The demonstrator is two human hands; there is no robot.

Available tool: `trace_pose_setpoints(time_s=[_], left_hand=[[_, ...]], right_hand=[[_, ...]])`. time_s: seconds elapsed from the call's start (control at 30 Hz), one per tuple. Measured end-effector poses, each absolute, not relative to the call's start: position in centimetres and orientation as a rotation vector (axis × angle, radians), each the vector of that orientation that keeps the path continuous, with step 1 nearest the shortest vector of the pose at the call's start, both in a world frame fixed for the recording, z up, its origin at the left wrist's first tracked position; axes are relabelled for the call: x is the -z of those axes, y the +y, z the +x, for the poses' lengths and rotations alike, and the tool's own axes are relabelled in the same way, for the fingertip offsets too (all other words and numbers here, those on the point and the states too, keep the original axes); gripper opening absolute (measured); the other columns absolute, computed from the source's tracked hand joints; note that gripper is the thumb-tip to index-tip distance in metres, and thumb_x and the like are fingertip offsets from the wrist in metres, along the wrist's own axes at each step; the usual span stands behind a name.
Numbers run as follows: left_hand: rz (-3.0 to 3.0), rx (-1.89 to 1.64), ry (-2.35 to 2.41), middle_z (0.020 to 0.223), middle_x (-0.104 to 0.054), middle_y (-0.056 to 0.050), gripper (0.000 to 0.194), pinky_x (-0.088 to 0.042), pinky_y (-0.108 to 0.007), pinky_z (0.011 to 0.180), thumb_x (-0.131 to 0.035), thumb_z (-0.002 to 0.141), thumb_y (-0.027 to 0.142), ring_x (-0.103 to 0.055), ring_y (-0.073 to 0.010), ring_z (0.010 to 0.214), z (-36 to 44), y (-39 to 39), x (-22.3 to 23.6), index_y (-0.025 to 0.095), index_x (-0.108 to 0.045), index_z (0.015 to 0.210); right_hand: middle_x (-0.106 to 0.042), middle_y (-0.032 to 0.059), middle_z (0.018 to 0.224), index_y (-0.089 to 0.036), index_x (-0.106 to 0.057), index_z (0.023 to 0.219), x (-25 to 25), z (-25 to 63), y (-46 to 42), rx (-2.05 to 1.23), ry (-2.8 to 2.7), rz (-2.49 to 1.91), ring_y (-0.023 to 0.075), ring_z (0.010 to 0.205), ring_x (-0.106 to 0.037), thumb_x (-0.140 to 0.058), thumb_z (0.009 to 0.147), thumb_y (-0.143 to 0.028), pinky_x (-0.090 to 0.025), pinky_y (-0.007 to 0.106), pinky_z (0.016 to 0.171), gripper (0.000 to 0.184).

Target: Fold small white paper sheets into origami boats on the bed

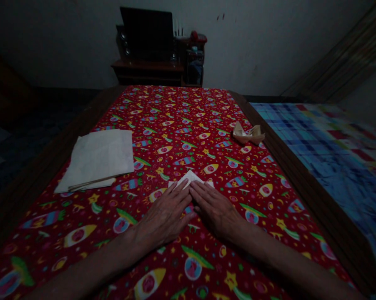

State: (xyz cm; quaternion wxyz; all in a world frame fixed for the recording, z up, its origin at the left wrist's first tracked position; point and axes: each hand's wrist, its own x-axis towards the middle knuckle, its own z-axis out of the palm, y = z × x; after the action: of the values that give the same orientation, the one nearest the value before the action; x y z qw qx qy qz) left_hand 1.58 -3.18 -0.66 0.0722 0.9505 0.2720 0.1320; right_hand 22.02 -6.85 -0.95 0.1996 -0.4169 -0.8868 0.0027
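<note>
A small folded sheet of white paper (190, 175) lies on the red patterned cloth, its pointed top facing away from me. Both hands rest flat on it and cover most of its lower part. My left hand (169, 210) presses on the left side with its fingers stretched out. From the right, my right hand (214, 208) lies with extended fingers over the other side, its fingertips close to those of the left. Flat corners of the paper show beside the fingers.
A stack of pale paper sheets (102, 156) lies to the left. Near the right edge sits a folded paper boat (248, 134). The red cloth (188, 258) covers a brown-edged table. A dark monitor (147, 33) stands on a wooden desk (150, 66) at the back wall.
</note>
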Motion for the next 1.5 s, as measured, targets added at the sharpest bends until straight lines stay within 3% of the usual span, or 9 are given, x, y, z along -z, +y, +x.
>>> trace_pose_setpoints(time_s=[0.1, 0.4, 0.57, 0.7, 0.93, 1.13, 1.37, 1.5], left_hand=[[2.876, -0.388, 0.850, 0.147, -0.034, -0.010, 0.052, -0.030, -0.043, 0.110, -0.043, 0.092, 0.034, -0.027, -0.0239, 0.137, 0.9, -3.1, 0.7, 0.017, -0.032, 0.140], [2.961, -0.345, 1.000, 0.143, -0.040, -0.007, 0.043, -0.029, -0.045, 0.110, -0.037, 0.094, 0.024, -0.036, -0.0215, 0.133, -2.2, -2.8, 0.9, 0.017, -0.039, 0.137], [2.934, -0.446, 1.052, 0.137, -0.049, -0.009, 0.038, -0.036, -0.047, 0.106, -0.038, 0.093, 0.024, -0.043, -0.0246, 0.128, -3.2, -2.5, 1.0, 0.015, -0.051, 0.128], [2.809, -0.659, 1.070, 0.121, -0.062, -0.011, 0.033, -0.047, -0.039, 0.098, -0.037, 0.094, 0.024, -0.056, -0.0218, 0.114, -2.9, -1.6, 0.8, 0.012, -0.064, 0.110], [2.685, -0.788, 1.102, 0.109, -0.066, -0.010, 0.029, -0.050, -0.035, 0.091, -0.041, 0.093, 0.023, -0.061, -0.0192, 0.101, -3.2, -0.6, 0.8, 0.012, -0.063, 0.109], [2.646, -0.787, 1.084, 0.101, -0.066, -0.009, 0.025, -0.050, -0.033, 0.086, -0.043, 0.092, 0.020, -0.059, -0.0187, 0.096, -3.1, -0.7, 0.7, 0.012, -0.064, 0.103], [2.670, -0.719, 1.046, 0.109, -0.056, -0.009, 0.041, -0.047, -0.038, 0.087, -0.048, 0.090, 0.022, -0.052, -0.0217, 0.100, -1.8, 0.4, 1.2, 0.018, -0.047, 0.130], [2.619, -0.729, 0.980, 0.103, -0.056, -0.007, 0.031, -0.048, -0.034, 0.082, -0.052, 0.089, 0.024, -0.054, -0.0192, 0.095, -0.7, 1.4, 1.4, 0.020, -0.056, 0.120]], right_hand=[[-0.039, 0.0152, 0.143, -0.011, -0.032, 0.142, 1.0, 22.7, -7.6, -0.091, -2.508, -1.274, 0.0248, 0.135, -0.031, -0.046, 0.092, -0.031, -0.037, 0.045, 0.108, 0.056], [-0.050, 0.0140, 0.134, -0.010, -0.049, 0.131, 0.9, 23.8, -8.2, -0.002, -2.470, -1.331, 0.0240, 0.128, -0.042, -0.041, 0.094, -0.025, -0.042, 0.043, 0.104, 0.041], [-0.066, 0.0121, 0.110, -0.014, -0.062, 0.108, 1.1, 23.1, -6.5, 0.176, -2.435, -1.288, 0.0223, 0.106, -0.058, -0.044, 0.093, -0.023, -0.048, 0.040, 0.091, 0.025], [-0.064, 0.0091, 0.086, -0.016, -0.059, 0.089, 0.0, 21.4, -4.6, 0.309, -2.645, -1.347, 0.0213, 0.084, -0.056, -0.046, 0.092, -0.021, -0.043, 0.040, 0.082, 0.014], [-0.057, 0.0084, 0.095, -0.015, -0.055, 0.095, -1.6, 20.1, -2.9, 0.231, -2.874, -1.286, 0.0199, 0.084, -0.047, -0.045, 0.092, -0.017, -0.039, 0.032, 0.071, 0.011], [-0.055, 0.0104, 0.094, -0.012, -0.056, 0.094, -1.6, 20.6, -2.5, 0.234, -2.904, -1.254, 0.0203, 0.082, -0.046, -0.041, 0.093, -0.015, -0.040, 0.032, 0.070, 0.015], [-0.054, 0.0103, 0.091, -0.011, -0.056, 0.093, -2.0, 20.7, -2.3, 0.223, -2.929, -1.184, 0.0210, 0.085, -0.046, -0.043, 0.091, -0.010, -0.042, 0.033, 0.075, 0.013], [-0.054, 0.0095, 0.094, -0.012, -0.055, 0.095, -1.7, 21.1, -2.4, 0.147, -2.872, -1.208, 0.0200, 0.085, -0.046, -0.043, 0.091, -0.011, -0.043, 0.032, 0.073, 0.013]])
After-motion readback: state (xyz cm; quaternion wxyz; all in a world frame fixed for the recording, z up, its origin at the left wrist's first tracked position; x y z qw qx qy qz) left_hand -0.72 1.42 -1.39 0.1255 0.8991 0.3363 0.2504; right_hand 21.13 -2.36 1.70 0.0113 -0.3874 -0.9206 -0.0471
